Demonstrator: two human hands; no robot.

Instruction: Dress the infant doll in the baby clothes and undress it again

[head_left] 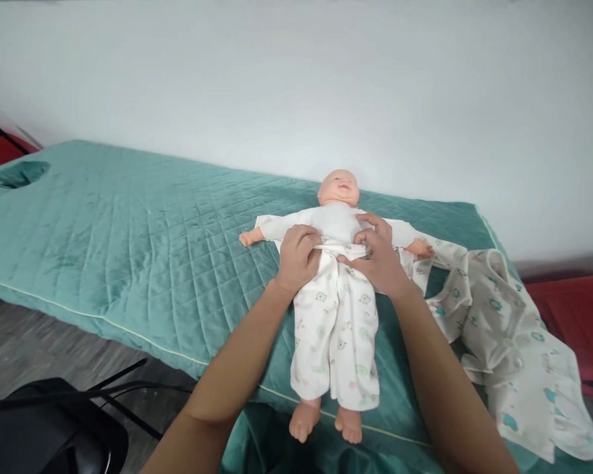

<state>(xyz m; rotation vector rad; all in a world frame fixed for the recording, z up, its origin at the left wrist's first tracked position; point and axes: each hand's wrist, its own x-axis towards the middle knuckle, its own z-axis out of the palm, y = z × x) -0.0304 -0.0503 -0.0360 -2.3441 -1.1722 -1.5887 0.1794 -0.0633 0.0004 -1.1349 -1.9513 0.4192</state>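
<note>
A baby doll (pixel 338 189) lies on its back on a teal quilted bed (pixel 128 237), head toward the wall and bare feet over the near edge. It wears a white top (pixel 337 221) and white printed trousers (pixel 337 329). My left hand (pixel 298 255) is closed on the trousers' waistband at the doll's right hip. Gripping the waistband at the other hip is my right hand (pixel 378 253), its fingers curled over the belly.
A white printed cloth (pixel 508 329) lies bunched on the bed to the right of the doll. A round face hole (pixel 20 174) sits at the bed's far left end. A black chair (pixel 49 428) stands at the lower left, and red furniture (pixel 578 316) at the right.
</note>
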